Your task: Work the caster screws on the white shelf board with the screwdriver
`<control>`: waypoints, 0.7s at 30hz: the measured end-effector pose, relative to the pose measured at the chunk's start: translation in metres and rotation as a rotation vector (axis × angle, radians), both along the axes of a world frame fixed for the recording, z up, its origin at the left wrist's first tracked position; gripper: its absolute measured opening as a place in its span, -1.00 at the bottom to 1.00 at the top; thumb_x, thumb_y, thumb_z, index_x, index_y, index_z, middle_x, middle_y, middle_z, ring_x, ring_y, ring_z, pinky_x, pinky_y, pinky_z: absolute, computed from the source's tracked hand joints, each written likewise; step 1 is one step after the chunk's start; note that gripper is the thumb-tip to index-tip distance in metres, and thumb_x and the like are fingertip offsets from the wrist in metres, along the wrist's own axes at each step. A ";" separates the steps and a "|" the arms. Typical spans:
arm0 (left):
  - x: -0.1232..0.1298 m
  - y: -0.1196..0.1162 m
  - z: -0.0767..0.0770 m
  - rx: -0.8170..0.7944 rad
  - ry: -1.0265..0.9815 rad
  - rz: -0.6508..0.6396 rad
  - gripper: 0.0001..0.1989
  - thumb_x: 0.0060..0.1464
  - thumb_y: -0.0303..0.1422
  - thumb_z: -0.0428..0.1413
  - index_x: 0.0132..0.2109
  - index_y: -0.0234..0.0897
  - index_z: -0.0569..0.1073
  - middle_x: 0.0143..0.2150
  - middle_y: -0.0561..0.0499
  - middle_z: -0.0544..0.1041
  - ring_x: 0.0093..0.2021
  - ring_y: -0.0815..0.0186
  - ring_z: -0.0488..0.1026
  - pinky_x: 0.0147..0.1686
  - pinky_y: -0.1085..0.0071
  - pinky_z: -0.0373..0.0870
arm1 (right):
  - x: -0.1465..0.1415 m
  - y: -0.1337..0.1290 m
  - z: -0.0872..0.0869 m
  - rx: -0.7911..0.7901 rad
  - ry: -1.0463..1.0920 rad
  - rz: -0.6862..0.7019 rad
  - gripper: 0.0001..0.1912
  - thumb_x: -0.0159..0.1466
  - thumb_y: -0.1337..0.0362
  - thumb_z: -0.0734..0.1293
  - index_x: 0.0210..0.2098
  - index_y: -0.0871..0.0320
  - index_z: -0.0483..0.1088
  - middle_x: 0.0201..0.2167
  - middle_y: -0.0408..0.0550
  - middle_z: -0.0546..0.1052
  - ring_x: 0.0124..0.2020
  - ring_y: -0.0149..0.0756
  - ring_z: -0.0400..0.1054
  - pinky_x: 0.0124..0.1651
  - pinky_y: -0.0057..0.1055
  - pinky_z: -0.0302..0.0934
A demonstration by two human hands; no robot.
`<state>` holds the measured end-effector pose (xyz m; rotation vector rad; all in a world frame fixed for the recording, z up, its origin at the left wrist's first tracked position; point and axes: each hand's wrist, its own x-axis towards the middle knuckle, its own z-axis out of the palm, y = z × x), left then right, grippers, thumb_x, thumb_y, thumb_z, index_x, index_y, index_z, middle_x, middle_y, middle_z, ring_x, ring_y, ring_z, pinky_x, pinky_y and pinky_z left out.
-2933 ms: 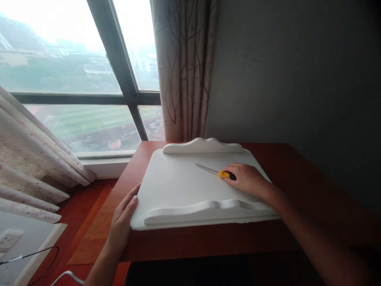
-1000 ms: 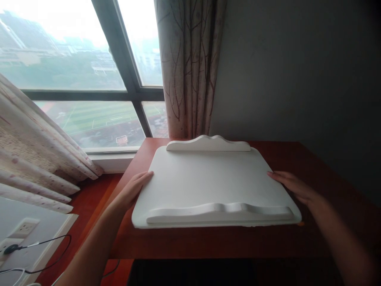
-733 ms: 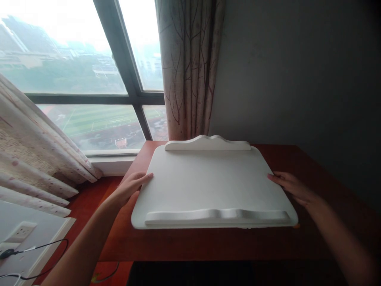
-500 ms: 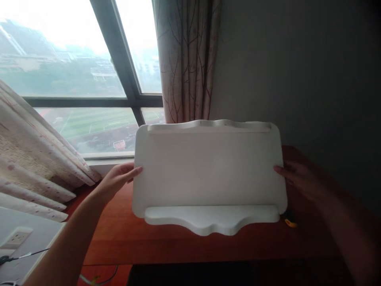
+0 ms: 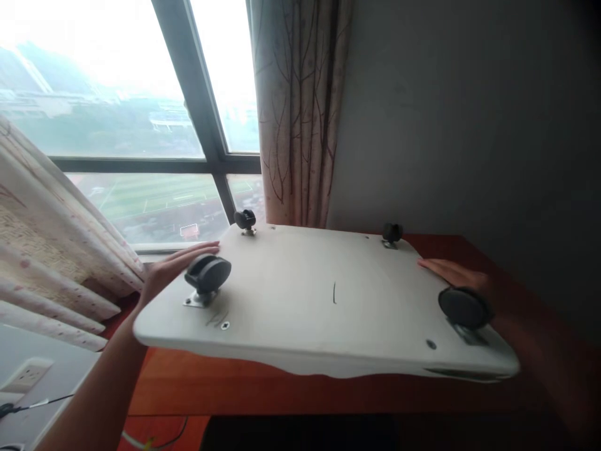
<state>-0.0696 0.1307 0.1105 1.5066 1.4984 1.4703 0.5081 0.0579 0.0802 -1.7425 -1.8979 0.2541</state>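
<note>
A white board [image 5: 300,288] with wavy trim under its near edge is held above the reddish wooden table [image 5: 225,382]. Its flat face with several black caster wheels [image 5: 209,274] is turned up, and screws and a short dark mark show on it. My left hand [image 5: 176,266] grips the board's left side, fingers along the edge and partly behind a caster. On the opposite side, my right hand [image 5: 455,274] holds the right edge, partly hidden by another caster [image 5: 464,307].
Behind the table are a window [image 5: 141,125] and a patterned curtain [image 5: 300,113]. Another curtain [image 5: 37,244] hangs at the left. A wall socket [image 5: 30,377] and a dark cable are at the lower left.
The board has been flipped over: its trimmed face was showing before, and now the caster side faces up. Both hands have shifted their hold along its sides.
</note>
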 end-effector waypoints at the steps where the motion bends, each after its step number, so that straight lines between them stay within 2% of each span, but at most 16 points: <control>1: 0.004 -0.003 -0.004 0.010 0.022 -0.001 -0.45 0.08 0.06 0.15 0.11 -0.11 0.58 0.07 -0.13 0.61 0.17 -0.07 0.49 0.03 0.17 0.53 | 0.001 0.000 -0.005 0.025 -0.063 0.072 -0.58 0.30 0.18 0.25 0.12 -0.14 0.50 0.25 -0.19 0.44 0.28 0.02 0.32 0.31 -0.11 0.23; 2: 0.008 -0.005 -0.008 0.026 0.050 -0.005 -0.47 0.08 0.04 0.15 0.10 -0.10 0.59 0.09 -0.12 0.60 0.19 -0.06 0.47 0.04 0.18 0.52 | 0.001 0.001 -0.010 0.055 -0.126 0.124 -0.52 0.30 0.19 0.22 0.19 -0.13 0.46 0.31 -0.21 0.38 0.30 0.01 0.29 0.33 -0.11 0.21; 4: 0.013 -0.009 -0.018 0.077 0.134 -0.037 -0.50 0.05 0.03 0.17 0.07 -0.09 0.61 0.14 -0.10 0.58 0.24 -0.04 0.44 0.14 0.20 0.46 | 0.001 0.005 -0.020 0.107 -0.210 0.136 -0.46 0.32 0.21 0.18 0.28 -0.10 0.37 0.37 -0.22 0.29 0.32 -0.03 0.28 0.33 -0.13 0.20; 7: 0.012 -0.009 -0.035 0.144 0.288 -0.106 -0.51 0.04 0.04 0.18 0.03 -0.08 0.63 0.23 -0.04 0.52 0.27 -0.01 0.41 0.32 0.24 0.25 | 0.000 0.014 -0.030 0.146 -0.245 0.112 -0.43 0.34 0.27 0.13 0.33 -0.08 0.31 0.38 -0.20 0.28 0.32 -0.11 0.28 0.31 -0.23 0.22; 9: 0.006 -0.005 -0.047 0.183 0.388 -0.130 -0.52 0.10 0.03 0.15 0.06 -0.07 0.62 0.27 0.00 0.48 0.27 0.01 0.42 0.36 0.25 0.18 | 0.000 0.020 -0.037 0.174 -0.255 0.104 -0.43 0.36 0.30 0.11 0.33 -0.07 0.30 0.37 -0.19 0.29 0.31 -0.14 0.30 0.26 -0.30 0.26; 15: -0.014 0.012 -0.081 0.393 0.726 -0.149 -0.63 0.32 -0.15 0.03 0.15 -0.06 0.56 0.34 0.00 0.41 0.24 0.05 0.46 0.25 0.18 0.38 | 0.002 0.029 -0.066 0.306 -0.392 0.118 -0.42 0.40 0.37 0.06 0.38 0.04 0.22 0.36 -0.03 0.32 0.29 -0.18 0.32 0.21 -0.32 0.33; 18: -0.018 0.015 -0.091 0.483 0.815 -0.105 -0.65 0.38 -0.23 -0.01 0.20 -0.04 0.52 0.36 0.01 0.38 0.28 0.08 0.42 0.23 0.17 0.41 | 0.001 0.033 -0.079 0.378 -0.411 0.115 -0.39 0.39 0.39 0.08 0.42 0.05 0.15 0.35 -0.01 0.33 0.29 -0.21 0.32 0.23 -0.35 0.32; 21: -0.020 0.015 -0.094 0.474 0.843 -0.112 -0.65 0.39 -0.26 -0.01 0.22 -0.04 0.50 0.39 -0.01 0.35 0.30 0.06 0.40 0.23 0.14 0.41 | -0.001 0.037 -0.084 0.380 -0.417 0.082 -0.37 0.38 0.39 0.09 0.42 0.03 0.15 0.33 -0.05 0.36 0.28 -0.23 0.33 0.22 -0.37 0.33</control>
